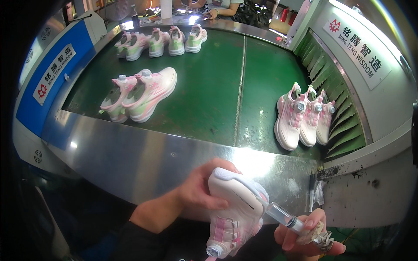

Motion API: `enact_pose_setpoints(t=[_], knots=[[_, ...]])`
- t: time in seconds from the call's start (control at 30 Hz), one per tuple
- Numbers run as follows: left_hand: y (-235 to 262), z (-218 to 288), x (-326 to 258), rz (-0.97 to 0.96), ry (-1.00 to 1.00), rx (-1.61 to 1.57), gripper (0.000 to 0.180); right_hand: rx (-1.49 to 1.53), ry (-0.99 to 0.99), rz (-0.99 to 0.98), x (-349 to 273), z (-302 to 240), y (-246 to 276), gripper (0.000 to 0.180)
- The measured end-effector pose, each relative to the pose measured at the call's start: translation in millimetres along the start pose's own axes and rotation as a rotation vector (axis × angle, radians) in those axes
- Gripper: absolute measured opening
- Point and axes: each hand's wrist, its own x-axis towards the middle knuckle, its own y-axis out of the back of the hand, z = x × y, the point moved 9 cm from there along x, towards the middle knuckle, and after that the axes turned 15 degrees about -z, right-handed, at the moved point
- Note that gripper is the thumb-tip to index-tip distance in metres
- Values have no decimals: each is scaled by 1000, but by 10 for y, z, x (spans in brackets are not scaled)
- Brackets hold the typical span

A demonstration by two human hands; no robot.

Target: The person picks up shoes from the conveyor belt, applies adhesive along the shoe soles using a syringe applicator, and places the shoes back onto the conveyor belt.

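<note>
My left hand [201, 188] is closed around a white and pink sneaker [230, 198], held sole edge up with its toe toward the top. A round dial and pink lacing show on the shoe's lower part. In my right hand [305, 235] is a clear plastic syringe [281, 214] with a dark plunger tip. Its nozzle end meets the edge where the sole joins the upper; whether it touches cannot be made out. Something pale and crumpled wraps around the fingers of that hand.
Beyond a metal ledge [174, 156] lies a green conveyor belt [204, 95]. A pair of sneakers [152, 93] stands on its left, several more sneakers [176, 41] farther back, and three sneakers [289, 117] by the green strip curtain [344, 108]. Another person's hand [212, 14] is at the far end.
</note>
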Motion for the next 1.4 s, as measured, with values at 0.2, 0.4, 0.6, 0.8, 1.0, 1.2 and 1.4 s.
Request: enact_pose_setpoints(t=[0.2, 0.4, 0.6, 0.8, 1.0, 1.2, 1.4], knots=[[-138, 73, -10, -44, 23, 5, 63, -48, 39, -176, 116, 38, -102, 89], [-218, 145, 14, -108, -21, 29, 63, -48, 18, -181, 175, 41, -179, 89], [-225, 136, -2, -127, 10, 46, 63, -118, -62, -76, 74, 102, -104, 88], [-201, 122, -23, -85, 13, 43, 63, -271, 18, -59, 85, 14, -152, 69], [-118, 111, -57, -19, 15, 22, 63, -209, 10, -115, 107, 25, -163, 67], [-32, 66, -24, 38, 22, -54, 65, -155, 28, -25, -51, 22, -30, 70], [220, 12, -144, 123, 63, 58, 68, -68, 31, 22, -213, 141, 130, 76]])
